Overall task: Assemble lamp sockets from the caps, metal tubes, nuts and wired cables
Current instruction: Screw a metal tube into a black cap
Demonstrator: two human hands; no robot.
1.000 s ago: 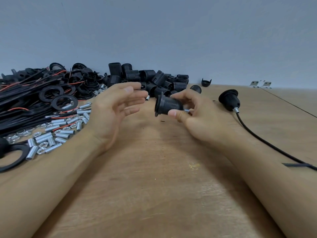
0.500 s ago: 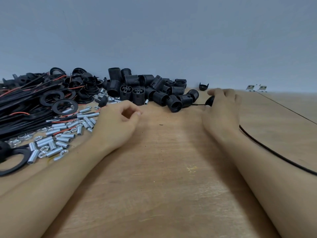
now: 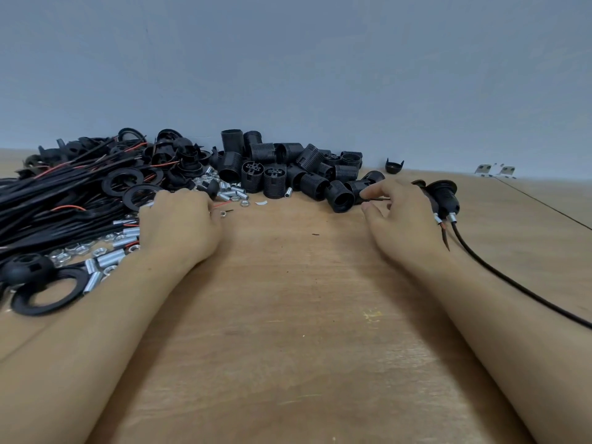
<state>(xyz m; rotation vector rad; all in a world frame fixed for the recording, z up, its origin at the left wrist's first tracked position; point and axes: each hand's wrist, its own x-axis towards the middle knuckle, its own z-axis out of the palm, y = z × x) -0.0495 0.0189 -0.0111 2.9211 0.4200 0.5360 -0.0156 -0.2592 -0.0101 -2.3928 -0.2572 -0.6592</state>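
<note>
A plain grey-blue wall (image 3: 320,65) backs a wide wooden surface (image 3: 288,315), whose far left is heaped with black wired cables (image 3: 64,193) and rings, with a pile of threaded black socket bodies (image 3: 288,168) against the wall at the middle and two small metal brackets (image 3: 495,170) far right. Metal tubes (image 3: 109,259) and nuts (image 3: 245,203) lie scattered beside the cables, where the left hand (image 3: 179,225) rests knuckles-up over a red wire, its fingers curled under so its grip cannot be told. The right hand (image 3: 400,219), fingers loosely bent, pinches a thin wire by the nearest socket body, just beside an assembled socket (image 3: 443,197) on its black cable.
</note>
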